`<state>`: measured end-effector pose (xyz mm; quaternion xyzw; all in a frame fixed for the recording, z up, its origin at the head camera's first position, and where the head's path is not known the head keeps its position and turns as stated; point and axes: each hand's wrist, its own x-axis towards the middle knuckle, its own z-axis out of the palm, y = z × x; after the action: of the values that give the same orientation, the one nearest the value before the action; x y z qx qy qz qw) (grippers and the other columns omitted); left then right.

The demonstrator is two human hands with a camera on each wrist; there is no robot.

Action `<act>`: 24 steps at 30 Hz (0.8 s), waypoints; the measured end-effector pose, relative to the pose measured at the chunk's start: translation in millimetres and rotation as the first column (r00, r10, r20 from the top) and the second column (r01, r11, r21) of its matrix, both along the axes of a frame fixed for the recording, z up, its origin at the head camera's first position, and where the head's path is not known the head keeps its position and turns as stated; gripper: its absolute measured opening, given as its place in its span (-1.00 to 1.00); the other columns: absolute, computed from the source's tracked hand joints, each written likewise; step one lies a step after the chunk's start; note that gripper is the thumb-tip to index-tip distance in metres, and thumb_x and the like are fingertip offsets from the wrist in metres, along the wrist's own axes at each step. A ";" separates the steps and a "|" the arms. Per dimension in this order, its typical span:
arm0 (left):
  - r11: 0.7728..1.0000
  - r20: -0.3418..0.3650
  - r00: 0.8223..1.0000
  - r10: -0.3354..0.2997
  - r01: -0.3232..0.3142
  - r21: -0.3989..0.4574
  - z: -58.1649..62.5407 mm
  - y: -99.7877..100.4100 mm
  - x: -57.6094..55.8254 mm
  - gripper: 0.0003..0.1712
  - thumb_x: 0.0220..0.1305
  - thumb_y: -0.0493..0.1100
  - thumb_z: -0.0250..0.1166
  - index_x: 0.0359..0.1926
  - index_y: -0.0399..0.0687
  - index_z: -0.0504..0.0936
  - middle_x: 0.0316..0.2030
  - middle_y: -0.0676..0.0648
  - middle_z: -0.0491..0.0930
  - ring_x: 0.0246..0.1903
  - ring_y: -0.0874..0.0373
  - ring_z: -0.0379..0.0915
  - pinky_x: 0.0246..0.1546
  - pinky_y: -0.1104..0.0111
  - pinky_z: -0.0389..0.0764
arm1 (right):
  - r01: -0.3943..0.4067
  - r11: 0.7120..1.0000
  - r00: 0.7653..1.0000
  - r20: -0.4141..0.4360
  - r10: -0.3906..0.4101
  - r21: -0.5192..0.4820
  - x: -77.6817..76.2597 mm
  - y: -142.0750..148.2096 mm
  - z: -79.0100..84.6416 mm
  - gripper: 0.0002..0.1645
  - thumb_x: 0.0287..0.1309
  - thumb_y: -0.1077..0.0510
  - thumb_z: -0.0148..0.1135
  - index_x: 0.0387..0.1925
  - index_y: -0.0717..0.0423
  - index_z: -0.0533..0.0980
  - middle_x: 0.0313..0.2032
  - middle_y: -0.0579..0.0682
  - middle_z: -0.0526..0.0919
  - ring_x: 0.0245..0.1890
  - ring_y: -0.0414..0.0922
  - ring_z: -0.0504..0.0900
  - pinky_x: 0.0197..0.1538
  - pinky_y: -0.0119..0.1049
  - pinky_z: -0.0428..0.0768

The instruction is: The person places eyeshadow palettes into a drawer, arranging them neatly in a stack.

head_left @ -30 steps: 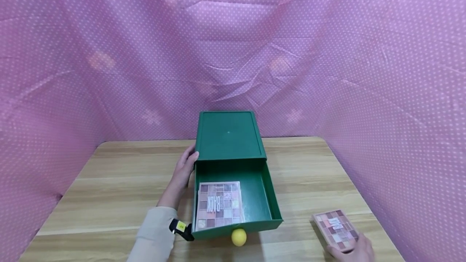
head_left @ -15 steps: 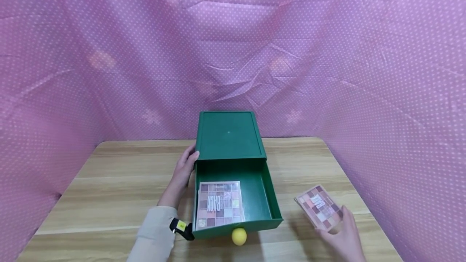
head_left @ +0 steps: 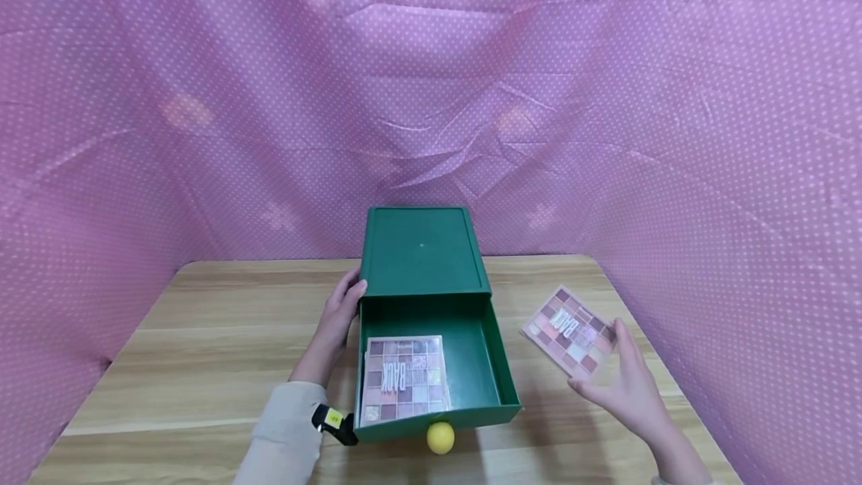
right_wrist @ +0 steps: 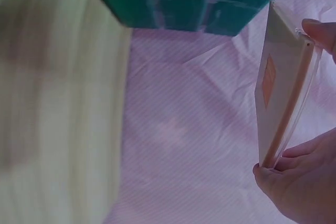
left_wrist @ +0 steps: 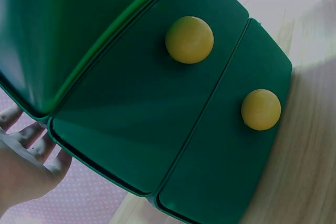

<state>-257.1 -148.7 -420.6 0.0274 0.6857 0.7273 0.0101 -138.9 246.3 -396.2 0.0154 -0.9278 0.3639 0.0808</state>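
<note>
A green drawer cabinet (head_left: 423,253) stands on the table, its top drawer (head_left: 477,365) pulled out. Inside, at the left, lies an eyeshadow palette (head_left: 404,380) with a see-through cover. My left hand (head_left: 334,324) rests on the cabinet's left side; in the left wrist view its fingers (left_wrist: 39,142) touch the edge. To the right of the drawer, above the table, my right hand (head_left: 634,391) pinches another eyeshadow palette (head_left: 571,329) by opposite edges. The right wrist view has that palette's pale underside (right_wrist: 273,90), thumb and fingers at its two ends.
Below the open drawer are two closed drawers with yellow knobs (left_wrist: 261,109). The open drawer's yellow knob (head_left: 441,438) faces me. Pink dotted cloth (head_left: 431,96) surrounds the wooden table (head_left: 222,350) at the back and sides. A black wrist strap (head_left: 334,425) hangs beside the drawer.
My right hand has lifted its palette off the table at the lower right and carried it forward and left, turning it. The left hand, cabinet and drawer stay where they were.
</note>
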 end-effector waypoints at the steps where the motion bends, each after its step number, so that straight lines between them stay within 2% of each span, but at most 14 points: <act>1: 1.000 0.002 1.000 -0.001 0.001 -0.003 0.1 -0.1 0.2 -0.33 0.34 0.05 -0.05 0.40 -0.05 0.10 0.39 -0.19 0.06 0.38 -0.09 -0.06 0.36 -0.06 0.02 | -0.007 1.000 1.000 -0.012 0.007 -0.003 -0.8 -1.8 4.0 0.45 -0.29 0.09 0.51 0.37 0.43 -0.32 0.31 0.55 -0.05 0.27 0.49 -0.02 0.14 0.46 0.09; 7: 1.000 0.013 1.000 -0.009 0.009 -0.013 1.4 -0.5 1.0 -0.32 0.34 0.08 -0.06 0.41 0.00 0.08 0.40 -0.17 0.04 0.39 -0.10 -0.08 0.36 -0.07 0.00 | -0.076 0.997 0.993 -0.096 0.074 -0.015 -8.3 -14.4 25.5 0.42 -0.31 0.12 0.52 0.40 0.36 -0.25 0.29 0.46 0.10 0.28 0.40 0.07 0.17 0.40 0.12; 14: 1.000 0.022 1.000 -0.012 0.012 -0.012 3.2 -1.5 0.6 -0.31 0.35 0.09 -0.06 0.42 -0.01 0.07 0.41 -0.18 0.02 0.40 -0.11 -0.11 0.37 -0.07 -0.01 | -0.189 0.981 0.980 -0.077 0.185 -0.048 -17.6 -38.8 50.7 0.38 -0.31 0.15 0.52 0.40 0.34 -0.18 0.34 0.40 0.04 0.32 0.39 0.04 0.26 0.32 0.10; 19: 1.000 0.030 0.999 -0.011 0.012 -0.019 2.8 -2.7 -0.9 -0.31 0.34 0.10 -0.05 0.42 0.01 0.07 0.41 -0.16 0.02 0.41 -0.10 -0.12 0.37 -0.07 -0.02 | -0.302 0.950 0.952 -0.079 0.296 -0.080 -23.3 -56.1 60.0 0.36 -0.32 0.16 0.52 0.40 0.34 -0.16 0.34 0.37 0.08 0.35 0.34 0.03 0.30 0.26 0.08; 24: 1.000 0.028 1.000 -0.013 0.014 -0.017 2.4 -3.3 -1.8 -0.31 0.34 0.09 -0.05 0.42 -0.01 0.07 0.41 -0.17 0.03 0.40 -0.11 -0.11 0.36 -0.08 -0.02 | -0.403 0.911 0.915 -0.056 0.399 -0.088 -28.7 -72.5 60.9 0.35 -0.31 0.11 0.51 0.41 0.29 -0.13 0.36 0.31 0.09 0.35 0.31 0.06 0.28 0.30 0.08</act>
<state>-258.8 -152.1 -418.1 0.0218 0.6914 0.7217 0.0248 -167.6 173.8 -335.3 0.2081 -0.8843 0.4173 0.0223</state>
